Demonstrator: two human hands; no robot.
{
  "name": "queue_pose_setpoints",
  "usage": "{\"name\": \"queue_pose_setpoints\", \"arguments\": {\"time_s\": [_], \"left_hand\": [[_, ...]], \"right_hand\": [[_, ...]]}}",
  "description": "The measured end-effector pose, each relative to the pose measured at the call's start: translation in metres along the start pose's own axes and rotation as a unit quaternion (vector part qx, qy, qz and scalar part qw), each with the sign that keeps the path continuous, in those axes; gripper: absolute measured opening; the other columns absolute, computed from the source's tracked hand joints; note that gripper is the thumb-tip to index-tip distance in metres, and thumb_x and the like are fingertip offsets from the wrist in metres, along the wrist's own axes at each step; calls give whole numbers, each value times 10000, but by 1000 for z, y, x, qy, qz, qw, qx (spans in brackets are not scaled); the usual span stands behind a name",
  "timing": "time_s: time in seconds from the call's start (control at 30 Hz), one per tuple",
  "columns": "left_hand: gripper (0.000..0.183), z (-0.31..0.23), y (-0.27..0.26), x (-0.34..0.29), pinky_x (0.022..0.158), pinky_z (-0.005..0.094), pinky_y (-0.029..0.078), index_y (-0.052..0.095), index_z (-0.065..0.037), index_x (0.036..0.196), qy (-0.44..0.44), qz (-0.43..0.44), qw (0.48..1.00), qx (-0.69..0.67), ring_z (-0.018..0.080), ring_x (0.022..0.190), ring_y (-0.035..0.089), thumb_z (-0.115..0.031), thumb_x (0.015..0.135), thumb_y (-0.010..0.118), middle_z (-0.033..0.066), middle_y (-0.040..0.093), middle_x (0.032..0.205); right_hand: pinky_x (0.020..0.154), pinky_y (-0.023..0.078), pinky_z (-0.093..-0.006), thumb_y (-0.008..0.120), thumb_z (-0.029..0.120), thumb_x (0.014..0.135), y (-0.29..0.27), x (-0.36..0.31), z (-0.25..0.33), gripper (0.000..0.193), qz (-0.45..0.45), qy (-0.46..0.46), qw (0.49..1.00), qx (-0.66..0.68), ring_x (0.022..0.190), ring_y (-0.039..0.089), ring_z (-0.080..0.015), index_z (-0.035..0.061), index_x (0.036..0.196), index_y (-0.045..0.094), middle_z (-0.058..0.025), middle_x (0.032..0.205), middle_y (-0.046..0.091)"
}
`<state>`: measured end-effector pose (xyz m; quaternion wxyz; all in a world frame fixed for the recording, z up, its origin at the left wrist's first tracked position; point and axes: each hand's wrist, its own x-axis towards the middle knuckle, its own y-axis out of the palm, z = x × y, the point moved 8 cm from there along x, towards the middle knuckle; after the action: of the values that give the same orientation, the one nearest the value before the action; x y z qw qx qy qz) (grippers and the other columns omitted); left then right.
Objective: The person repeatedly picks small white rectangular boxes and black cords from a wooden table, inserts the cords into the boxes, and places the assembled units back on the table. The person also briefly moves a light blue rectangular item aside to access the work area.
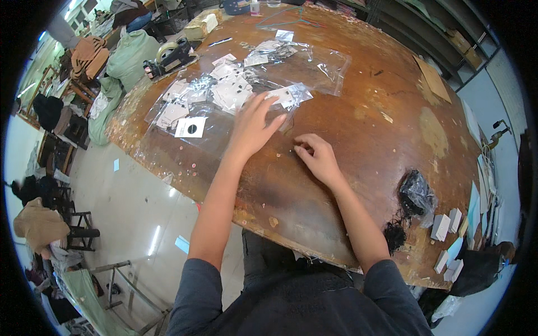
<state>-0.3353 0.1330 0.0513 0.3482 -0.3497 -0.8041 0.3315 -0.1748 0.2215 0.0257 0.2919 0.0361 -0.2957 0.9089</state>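
Observation:
My left hand (252, 127) reaches over the near edge of a pile of white tags (231, 89), its fingers spread and its thumb apart. Clear plastic bags (216, 137) lie under and around the tags. Just past my left fingertips is a small clear packet (300, 94) at the right end of the pile. My right hand (317, 158) is low over the brown tabletop (358, 168), fingers curled and thumb against the forefinger. A tiny dark speck shows at that pinch, too small to name. One white card with a black dot (190, 127) lies left of my left hand.
A tape dispenser (171, 56) stands at the table's far left edge, and a pen (220, 41) lies beyond the pile. Toward the right are a black plastic bag (416, 196), black strings (394, 235) and small white boxes (440, 227). A flat clear bag (330, 67) lies farther back.

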Motion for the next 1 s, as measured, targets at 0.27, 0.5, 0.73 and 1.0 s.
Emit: {"name": "queue_pose_setpoints", "arguments": {"time_s": [0.27,0.5,0.73,1.0], "left_hand": [[701,90,-47,-142,1084,690,121,320,-264,1495,-212,59,942,253,436,1444,134,-642,914,416,138,163,1590],[690,115,-53,-147,1095,685,104,335,-271,1490,-245,61,933,256,420,1448,128,-644,915,412,136,189,1583],[603,56,-49,-120,1115,644,113,418,-162,1434,-154,-20,965,210,412,1430,185,-521,951,458,168,294,1527],[512,-209,110,-153,1132,585,156,481,-66,1352,166,150,974,-39,374,1411,261,-360,939,556,175,362,1475]], "right_hand": [[887,482,-374,659,131,861,-18,-72,22,254,22,-32,999,-13,1026,600,-343,-30,1055,626,-175,1128,595],[911,475,-390,643,165,882,-21,-118,47,277,74,-61,995,-42,1064,585,-357,-9,1096,618,-174,1138,594],[892,476,-401,672,153,855,-48,-185,65,254,9,-64,993,-96,1047,580,-331,32,1076,641,-129,1129,613],[905,441,-439,718,126,788,-200,-307,40,352,-369,101,851,-359,1038,559,-352,16,1109,623,-157,1137,605]]}}
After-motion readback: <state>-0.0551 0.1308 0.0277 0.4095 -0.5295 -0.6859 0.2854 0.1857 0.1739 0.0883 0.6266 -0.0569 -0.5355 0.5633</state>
